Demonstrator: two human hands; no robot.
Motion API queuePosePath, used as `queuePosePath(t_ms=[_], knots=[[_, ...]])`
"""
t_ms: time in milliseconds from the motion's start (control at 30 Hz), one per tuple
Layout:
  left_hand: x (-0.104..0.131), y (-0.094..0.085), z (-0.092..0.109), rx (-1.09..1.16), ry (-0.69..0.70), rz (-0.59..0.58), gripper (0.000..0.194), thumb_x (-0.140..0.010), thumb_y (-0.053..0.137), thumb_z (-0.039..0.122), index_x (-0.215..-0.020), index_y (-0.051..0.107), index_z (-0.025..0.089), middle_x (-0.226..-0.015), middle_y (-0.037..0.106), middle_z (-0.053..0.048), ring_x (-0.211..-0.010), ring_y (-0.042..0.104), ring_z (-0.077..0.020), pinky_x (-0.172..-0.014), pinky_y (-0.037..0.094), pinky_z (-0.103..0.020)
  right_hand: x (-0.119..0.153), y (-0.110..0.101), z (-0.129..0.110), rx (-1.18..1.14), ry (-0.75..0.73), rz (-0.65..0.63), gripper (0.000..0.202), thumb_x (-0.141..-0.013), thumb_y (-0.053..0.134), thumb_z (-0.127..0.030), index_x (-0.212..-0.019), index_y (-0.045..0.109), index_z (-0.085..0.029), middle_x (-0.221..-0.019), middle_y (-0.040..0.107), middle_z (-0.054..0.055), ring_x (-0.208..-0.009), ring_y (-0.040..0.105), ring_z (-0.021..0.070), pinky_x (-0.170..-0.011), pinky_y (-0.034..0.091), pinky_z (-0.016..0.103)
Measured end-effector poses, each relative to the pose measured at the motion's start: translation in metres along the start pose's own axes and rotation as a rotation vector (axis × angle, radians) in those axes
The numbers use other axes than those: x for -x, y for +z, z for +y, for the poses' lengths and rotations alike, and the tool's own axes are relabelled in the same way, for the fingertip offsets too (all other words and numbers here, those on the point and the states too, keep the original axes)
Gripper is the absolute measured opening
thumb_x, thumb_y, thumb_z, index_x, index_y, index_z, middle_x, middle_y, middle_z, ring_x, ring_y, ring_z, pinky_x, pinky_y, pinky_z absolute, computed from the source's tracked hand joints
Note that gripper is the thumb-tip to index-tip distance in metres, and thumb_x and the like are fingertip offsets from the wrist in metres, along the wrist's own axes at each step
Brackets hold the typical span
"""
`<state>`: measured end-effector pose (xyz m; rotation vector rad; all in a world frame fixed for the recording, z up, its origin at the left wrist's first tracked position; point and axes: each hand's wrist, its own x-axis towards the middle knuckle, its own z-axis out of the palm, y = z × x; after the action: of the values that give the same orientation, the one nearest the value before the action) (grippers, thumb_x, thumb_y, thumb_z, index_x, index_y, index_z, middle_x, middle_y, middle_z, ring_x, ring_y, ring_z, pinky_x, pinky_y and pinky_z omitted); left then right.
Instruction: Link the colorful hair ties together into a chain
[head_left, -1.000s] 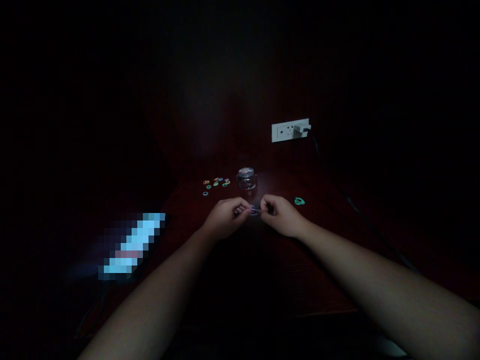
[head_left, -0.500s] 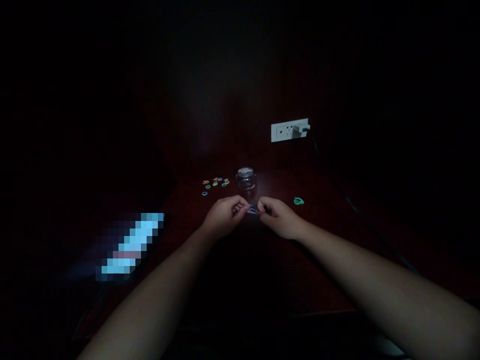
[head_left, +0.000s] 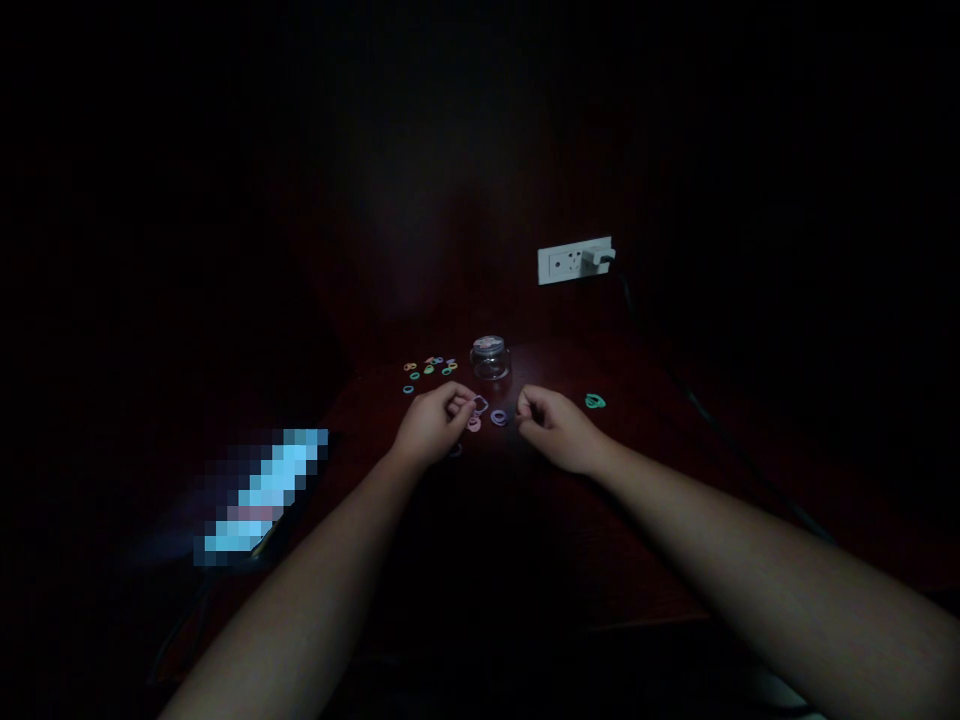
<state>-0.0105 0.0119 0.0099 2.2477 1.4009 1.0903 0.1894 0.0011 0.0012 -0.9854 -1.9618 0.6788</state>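
My left hand [head_left: 433, 425] is closed in a pinch on a pale purple hair tie [head_left: 481, 404], which juts out from its fingertips as a loop. Just below those fingertips a pink hair tie [head_left: 474, 425] lies on the table. Between the two hands rests a purple hair tie [head_left: 499, 418]. My right hand [head_left: 553, 428] is closed too, thumb against curled fingers; whatever may be in it is hidden. Another hair tie [head_left: 455, 451], dim and dark, lies beside my left wrist. Green hair ties [head_left: 595, 401] sit in a small bunch right of my right hand.
Behind the hands stands a clear lidded jar [head_left: 490, 360]. Several coloured hair ties [head_left: 429, 369] are scattered to its left. A blurred bright screen [head_left: 266, 490] is at the left. A wall socket [head_left: 564, 262] holds a plug, its cable running down the right side.
My hands have moved apart, and the purple band stretched between them is now a loose loop at my left fingertips. Pink and purple hair ties on the table have come into sight.
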Motion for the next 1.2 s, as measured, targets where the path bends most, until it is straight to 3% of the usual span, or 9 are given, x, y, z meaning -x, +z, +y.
queuePosePath(t_ms=[333,733,967,1200], knots=[[0.0027,0.0038,0.0059,0.081,-0.002,-0.086,0.019,-0.08,0.052,0.032,-0.088,0.059,0.016,-0.072,0.066,-0.004,-0.065,0.063,-0.0133,-0.059,0.048,-0.023,0.0024,0.0031,-0.0037,-0.029,0.009,-0.115,0.006,-0.073,0.051,-0.02,-0.077,0.051,-0.015,-0.061,0.047,-0.004,-0.051,0.04,0.0069,-0.047,0.029,0.019],[0.0036,0.0075,0.0064,0.153,-0.017,-0.078,0.02,-0.079,0.053,0.031,-0.089,0.059,0.015,-0.073,0.066,-0.004,-0.063,0.061,-0.0121,-0.055,0.046,-0.022,0.006,0.0029,-0.0057,-0.016,0.02,-0.218,0.036,-0.075,0.054,-0.021,-0.111,0.056,-0.016,-0.064,0.055,-0.002,-0.053,0.047,0.0081,-0.054,0.036,0.021],[0.0033,0.008,0.0047,0.15,-0.015,-0.077,0.019,-0.079,0.053,0.032,-0.088,0.057,0.015,-0.071,0.066,-0.004,-0.062,0.061,-0.0122,-0.054,0.045,-0.021,0.0058,0.0033,-0.004,-0.018,-0.01,-0.216,0.046,-0.075,0.054,-0.02,-0.121,0.05,-0.017,-0.077,0.061,0.002,-0.061,0.051,0.0098,-0.06,0.041,0.024],[0.0037,0.0083,0.0068,0.158,-0.01,-0.084,0.018,-0.079,0.053,0.031,-0.087,0.057,0.015,-0.073,0.066,-0.004,-0.063,0.061,-0.0116,-0.054,0.045,-0.02,0.0065,0.0031,-0.0056,-0.003,-0.073,-0.137,0.041,-0.073,0.056,-0.017,-0.114,0.054,-0.018,-0.1,0.057,0.007,-0.07,0.055,0.0105,-0.066,0.045,0.026]])
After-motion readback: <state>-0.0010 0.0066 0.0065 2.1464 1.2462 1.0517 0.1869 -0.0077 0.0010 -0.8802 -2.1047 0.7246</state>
